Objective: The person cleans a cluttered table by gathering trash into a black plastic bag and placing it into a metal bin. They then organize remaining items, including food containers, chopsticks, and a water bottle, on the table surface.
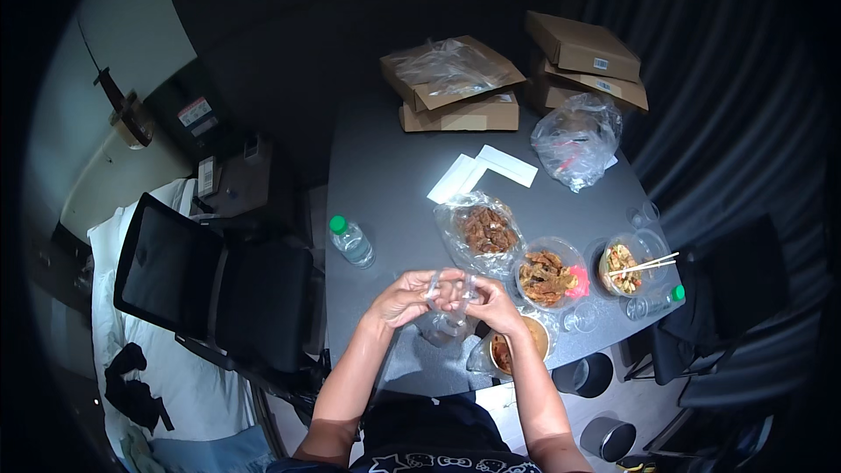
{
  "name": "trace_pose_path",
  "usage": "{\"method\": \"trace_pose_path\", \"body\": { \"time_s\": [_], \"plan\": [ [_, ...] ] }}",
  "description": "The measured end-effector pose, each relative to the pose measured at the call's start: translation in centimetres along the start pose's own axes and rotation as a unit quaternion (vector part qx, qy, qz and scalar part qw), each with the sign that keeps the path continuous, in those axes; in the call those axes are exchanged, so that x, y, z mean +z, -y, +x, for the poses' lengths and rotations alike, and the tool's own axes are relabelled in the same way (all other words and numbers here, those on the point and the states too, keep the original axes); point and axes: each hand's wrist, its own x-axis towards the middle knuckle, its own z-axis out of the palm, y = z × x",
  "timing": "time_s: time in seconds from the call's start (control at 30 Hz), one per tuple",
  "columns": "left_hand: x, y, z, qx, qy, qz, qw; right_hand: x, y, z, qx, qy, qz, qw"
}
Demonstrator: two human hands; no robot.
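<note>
Both hands grip a thin clear plastic bag [443,327] over the front of the dark table. My left hand [410,299] holds one side of it and my right hand [489,302] the other, fingertips close together. Below the right wrist, a round bowl of food [502,353] sits in clear plastic, partly hidden by my forearm. Just beyond my hands lies an open clear bag of brown fried food pieces [487,230]. To its right stands a clear round tub of fried pieces [544,276] with a pink item [579,282] at its edge.
A green-capped bottle [353,243] stands at left. Chopsticks [644,265] rest across a salad-like bowl [619,269] at right, near another bottle [655,302]. White papers [483,171], a knotted plastic bag [578,141] and cardboard boxes [460,112] occupy the far side. A black chair [256,302] adjoins the table's left.
</note>
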Motion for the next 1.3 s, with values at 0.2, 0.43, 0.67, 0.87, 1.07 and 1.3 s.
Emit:
{"method": "trace_pose_path", "body": {
  "time_s": [0.2,0.43,0.67,0.87,1.07,1.3],
  "plan": [
    [0.4,-1.2,0.0,-0.013,-0.036,0.129,0.991,-1.0,2.0,-0.9,-0.051,-0.077,-0.276,0.957],
    [1.3,-0.8,1.2,0.027,-0.138,0.270,0.953,-0.3,2.4,-0.3,-0.026,-0.058,-0.242,0.968],
    [-1.0,-0.6,0.8,-0.087,-0.057,0.054,0.993,-1.5,2.8,-0.3,-0.008,-0.010,-0.228,0.973],
    [0.0,-0.2,1.5,-0.123,0.039,0.024,0.991,-1.5,3.0,0.0,-0.015,0.017,-0.301,0.953],
    [-0.7,1.0,1.7,-0.040,-0.073,0.102,0.991,-0.9,3.2,0.0,0.015,-0.032,-0.360,0.932],
    [-4.1,-0.5,-0.1,0.051,-0.274,0.146,0.949,-2.9,-2.4,-4.0,0.010,-0.224,0.257,0.940]
  ]
}}
